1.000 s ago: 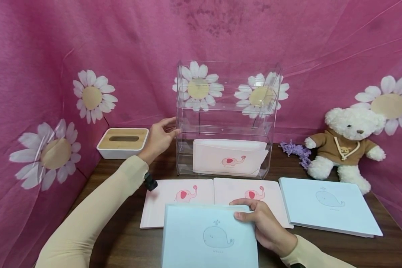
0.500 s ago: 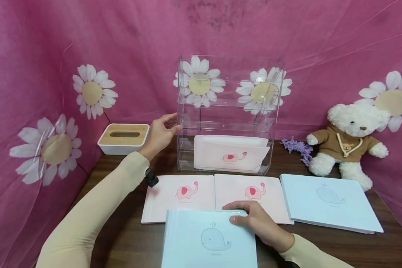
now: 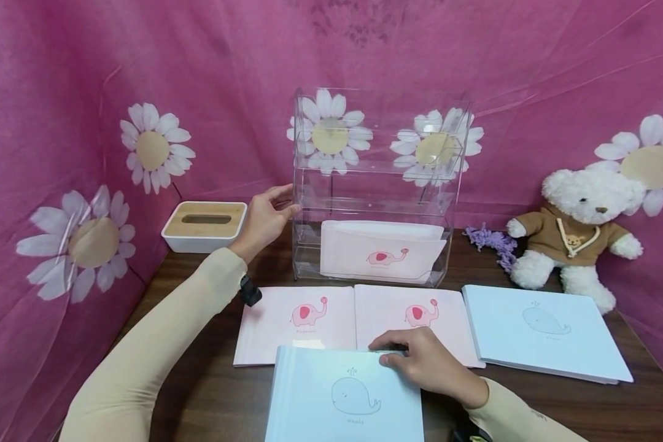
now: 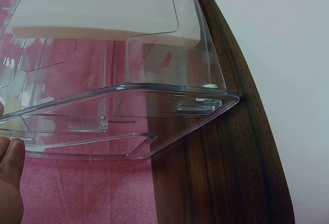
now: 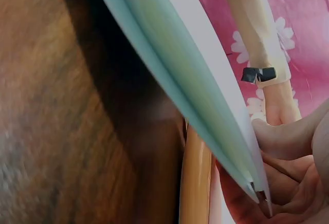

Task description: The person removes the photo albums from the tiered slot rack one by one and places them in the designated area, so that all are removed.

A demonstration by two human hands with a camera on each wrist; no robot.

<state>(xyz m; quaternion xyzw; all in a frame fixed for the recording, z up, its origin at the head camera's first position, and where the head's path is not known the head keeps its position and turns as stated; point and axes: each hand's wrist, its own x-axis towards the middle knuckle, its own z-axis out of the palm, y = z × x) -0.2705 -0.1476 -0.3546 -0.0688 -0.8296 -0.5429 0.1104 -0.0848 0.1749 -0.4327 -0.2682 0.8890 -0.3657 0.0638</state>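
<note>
My left hand (image 3: 265, 221) holds the left side of a clear acrylic rack (image 3: 372, 166), thumb in front and fingers toward the back edge. In the left wrist view, fingertips show at the rack's edge (image 4: 123, 87). With thumb on top and fingers beneath, my right hand (image 3: 425, 362) pinches the upper right corner of a light-blue folder (image 3: 309, 399) with a whale drawing. The right wrist view shows this folder's layered edge (image 5: 180, 80), raised at a slant over the table. A pink elephant folder (image 3: 348, 252) stands in the rack's lowest pocket.
Two pink elephant folders (image 3: 271, 313) lie side by side before the rack, partly under the blue one. Another blue whale folder (image 3: 503, 331) lies at right. A tissue box (image 3: 171, 242), a purple tangled bundle (image 3: 486, 238) and a white teddy bear (image 3: 571, 233) stand behind.
The right hand has lowered the blue folder slightly toward the near edge, and its thumb has shifted a little left. The left hand stays at the rack; the whole view has shifted slightly.
</note>
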